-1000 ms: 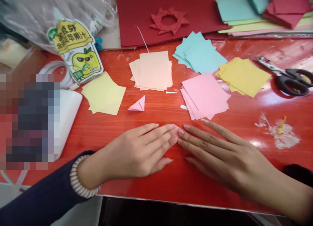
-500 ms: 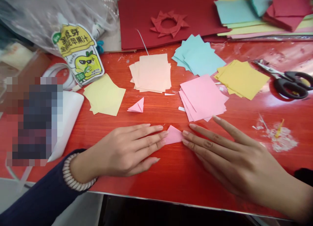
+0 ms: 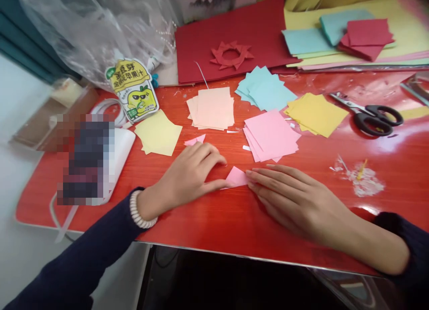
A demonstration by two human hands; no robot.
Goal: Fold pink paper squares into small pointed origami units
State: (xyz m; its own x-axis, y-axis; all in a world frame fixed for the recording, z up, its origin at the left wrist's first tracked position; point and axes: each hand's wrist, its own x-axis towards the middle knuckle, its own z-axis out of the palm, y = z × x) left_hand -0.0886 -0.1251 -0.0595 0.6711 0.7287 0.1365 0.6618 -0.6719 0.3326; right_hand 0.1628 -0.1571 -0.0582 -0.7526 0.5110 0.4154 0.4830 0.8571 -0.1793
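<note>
A small folded piece of pink paper (image 3: 236, 177) lies flat on the red table (image 3: 201, 225). My left hand (image 3: 186, 176) is on its left, open, with the thumb tip at the paper's left corner and the fingers curved up off it. From the right, my right hand (image 3: 298, 196) rests with straight fingers close together, fingertips pressing the paper's right corner. Another folded pink paper piece (image 3: 195, 140) sits behind my left hand, partly covered by it. Just beyond the hands is a stack of pink squares (image 3: 271, 135).
Stacks of peach (image 3: 214, 108), blue (image 3: 266, 88), yellow (image 3: 317, 114) and pale yellow squares (image 3: 160, 134) lie around. Scissors (image 3: 372, 115) are at right, near paper scraps (image 3: 363, 182). A red paper ring (image 3: 231, 61) lies on red sheets behind. A juice pouch (image 3: 137, 93) leans at left.
My left hand has shifted its fingers off the folded paper, leaving the thumb at its corner, and now partly covers the other pink piece. My right fingers have drawn together. The camera view has shifted.
</note>
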